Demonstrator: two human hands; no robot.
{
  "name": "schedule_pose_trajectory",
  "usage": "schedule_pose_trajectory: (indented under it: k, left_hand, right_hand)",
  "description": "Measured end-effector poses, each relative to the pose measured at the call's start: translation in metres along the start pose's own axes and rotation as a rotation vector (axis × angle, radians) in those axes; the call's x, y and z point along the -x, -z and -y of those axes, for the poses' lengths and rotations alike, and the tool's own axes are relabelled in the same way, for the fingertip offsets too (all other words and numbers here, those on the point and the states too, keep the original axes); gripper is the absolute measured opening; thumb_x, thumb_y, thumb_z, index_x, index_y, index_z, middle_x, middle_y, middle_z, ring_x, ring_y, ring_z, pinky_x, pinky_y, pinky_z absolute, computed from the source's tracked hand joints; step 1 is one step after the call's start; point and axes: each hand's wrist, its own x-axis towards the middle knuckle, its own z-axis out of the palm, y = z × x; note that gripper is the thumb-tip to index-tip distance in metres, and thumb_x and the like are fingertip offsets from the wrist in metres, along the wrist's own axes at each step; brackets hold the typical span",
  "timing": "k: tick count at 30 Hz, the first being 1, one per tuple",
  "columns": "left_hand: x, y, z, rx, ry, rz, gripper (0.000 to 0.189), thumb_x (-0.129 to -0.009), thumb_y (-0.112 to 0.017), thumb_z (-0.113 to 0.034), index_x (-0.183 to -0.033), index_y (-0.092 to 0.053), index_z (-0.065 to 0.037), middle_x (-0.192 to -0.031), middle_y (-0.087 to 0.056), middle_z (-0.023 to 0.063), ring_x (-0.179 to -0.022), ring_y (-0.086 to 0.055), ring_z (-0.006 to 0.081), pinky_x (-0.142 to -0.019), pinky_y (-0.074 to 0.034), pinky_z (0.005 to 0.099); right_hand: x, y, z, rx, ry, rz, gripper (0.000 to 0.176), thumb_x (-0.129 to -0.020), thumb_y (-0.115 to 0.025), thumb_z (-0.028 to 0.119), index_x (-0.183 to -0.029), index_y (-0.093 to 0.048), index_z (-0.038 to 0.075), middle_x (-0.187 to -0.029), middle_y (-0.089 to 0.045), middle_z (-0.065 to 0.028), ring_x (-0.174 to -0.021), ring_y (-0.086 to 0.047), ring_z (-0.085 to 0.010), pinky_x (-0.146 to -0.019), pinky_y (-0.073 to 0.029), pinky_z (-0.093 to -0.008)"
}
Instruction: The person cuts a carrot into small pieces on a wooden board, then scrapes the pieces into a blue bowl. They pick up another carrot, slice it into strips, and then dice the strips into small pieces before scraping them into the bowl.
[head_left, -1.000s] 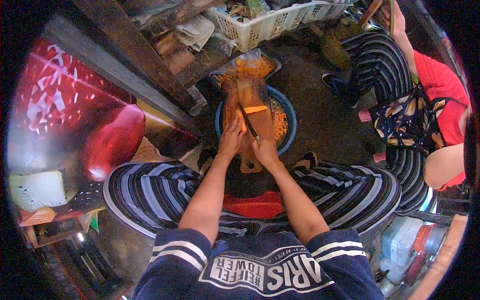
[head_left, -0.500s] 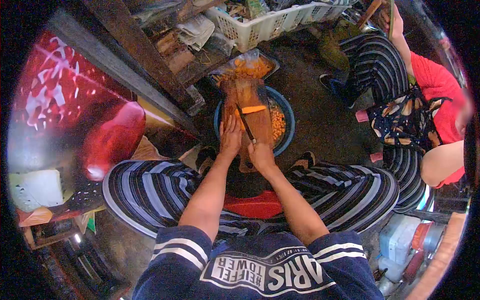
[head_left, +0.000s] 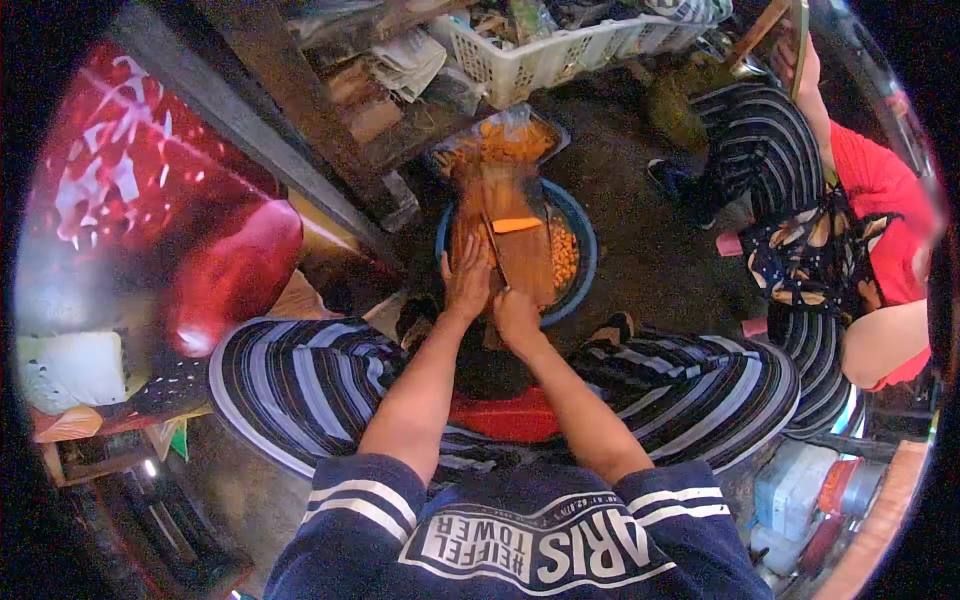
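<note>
A wooden cutting board (head_left: 520, 262) lies across a blue basin (head_left: 585, 262) holding chopped orange pieces (head_left: 563, 255). On the board lies an orange carrot strip (head_left: 517, 225). My left hand (head_left: 467, 283) presses flat on the board's left part, over another piece. My right hand (head_left: 515, 312) grips the handle of a knife (head_left: 495, 252), whose dark blade points away from me toward the carrot strip. I sit with legs apart in striped trousers, over a red stool (head_left: 503, 414).
A tray of orange pieces (head_left: 500, 140) stands beyond the basin. A white plastic basket (head_left: 560, 50) sits at the back. Another person in a red top (head_left: 875, 190) sits at right, one hand raised. A dark wooden beam (head_left: 260, 130) and red sheet (head_left: 150, 220) are at left.
My right hand and the knife have drawn slightly back toward me along the board. The view has shifted a little; the carrot strip stays in place.
</note>
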Motion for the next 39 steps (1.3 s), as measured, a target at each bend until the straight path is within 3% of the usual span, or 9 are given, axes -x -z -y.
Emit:
schedule_pose_trajectory:
  k: [7,9,13,18,25,28,30,33,39]
  left_hand:
    - [0.002,-0.011,0.007,-0.049,-0.003,-0.005,0.048,-0.089,-0.037,-0.015,-0.135,-0.028,-0.006,-0.142,-0.025,0.0086,-0.133,-0.018,0.0201,-0.104,-0.002,0.0524]
    - [0.001,-0.010,0.005,-0.044,-0.008,-0.013,0.048,-0.089,-0.037,-0.016,-0.136,-0.028,-0.008,-0.142,-0.026,0.0076,-0.133,-0.018,0.0197,-0.104,-0.002,0.0522]
    - [0.000,-0.004,0.002,0.010,0.027,-0.033,0.047,-0.089,-0.038,-0.019,-0.135,-0.031,-0.011,-0.142,-0.027,0.0046,-0.133,-0.020,0.0175,-0.104,-0.003,0.0510]
    - [0.003,-0.004,0.003,0.055,0.020,-0.072,0.046,-0.090,-0.039,-0.021,-0.135,-0.032,-0.012,-0.142,-0.028,0.0042,-0.133,-0.020,0.0162,-0.104,-0.002,0.0504]
    - [0.003,-0.003,-0.001,0.043,0.061,-0.016,0.047,-0.090,-0.038,-0.022,-0.136,-0.030,-0.014,-0.142,-0.027,0.0020,-0.132,-0.020,0.0144,-0.104,-0.003,0.0501]
    - [0.006,0.001,0.001,0.032,0.066,0.001,0.047,-0.091,-0.038,-0.022,-0.136,-0.029,-0.015,-0.142,-0.027,0.0014,-0.133,-0.020,0.0144,-0.105,-0.003,0.0502]
    - [0.004,-0.002,0.000,0.043,0.058,-0.009,0.047,-0.091,-0.038,-0.022,-0.136,-0.029,-0.016,-0.142,-0.027,0.0014,-0.132,-0.020,0.0146,-0.105,-0.003,0.0504]
    - [0.006,-0.004,0.002,0.043,0.060,-0.028,0.048,-0.089,-0.041,-0.020,-0.136,-0.030,-0.016,-0.142,-0.029,0.0016,-0.132,-0.022,0.0143,-0.105,-0.003,0.0507]
    - [0.005,-0.006,0.002,0.104,0.064,-0.090,0.047,-0.086,-0.047,-0.016,-0.132,-0.037,-0.015,-0.139,-0.033,0.0018,-0.131,-0.024,0.0131,-0.105,-0.003,0.0495]
  right_hand:
    - [0.009,-0.004,0.005,0.127,0.007,-0.106,0.028,-0.083,-0.049,0.018,-0.084,-0.056,-0.009,-0.074,-0.059,-0.0263,-0.070,-0.060,-0.0391,-0.065,-0.049,-0.0460]
    - [0.010,0.006,0.007,0.081,-0.083,0.035,0.029,-0.085,-0.047,0.020,-0.088,-0.053,-0.008,-0.074,-0.059,-0.0264,-0.070,-0.061,-0.0396,-0.065,-0.049,-0.0462]
    - [0.015,0.008,0.000,0.030,0.022,0.013,0.030,-0.086,-0.044,0.021,-0.091,-0.050,-0.008,-0.074,-0.059,-0.0273,-0.072,-0.060,-0.0403,-0.064,-0.049,-0.0467]
    - [0.024,0.004,-0.005,-0.034,-0.118,0.034,0.030,-0.087,-0.043,0.023,-0.090,-0.049,-0.006,-0.074,-0.059,-0.0280,-0.071,-0.060,-0.0418,-0.062,-0.049,-0.0479]
    - [0.019,-0.005,-0.014,0.020,0.002,-0.014,0.028,-0.084,-0.047,0.020,-0.092,-0.046,-0.007,-0.071,-0.059,-0.0284,-0.067,-0.059,-0.0422,-0.059,-0.049,-0.0489]
    - [0.017,0.006,-0.002,-0.006,0.087,-0.133,0.038,-0.082,-0.049,0.017,-0.109,-0.041,-0.008,-0.071,-0.058,-0.0287,-0.065,-0.058,-0.0433,-0.061,-0.048,-0.0501]
    - [0.013,0.028,0.007,-0.112,0.038,0.047,0.057,-0.078,-0.051,0.016,-0.129,-0.028,-0.001,-0.076,-0.058,-0.0298,-0.069,-0.057,-0.0453,-0.065,-0.047,-0.0506]
    - [0.000,0.027,0.002,-0.217,0.189,0.028,0.070,-0.075,-0.051,0.014,-0.137,-0.017,0.010,-0.084,-0.057,-0.0307,-0.078,-0.056,-0.0466,-0.073,-0.045,-0.0497]
    - [-0.013,0.022,0.001,-0.300,0.094,0.024,0.059,-0.075,-0.050,0.015,-0.131,-0.032,0.008,-0.095,-0.056,-0.0304,-0.090,-0.054,-0.0453,-0.081,-0.043,-0.0470]
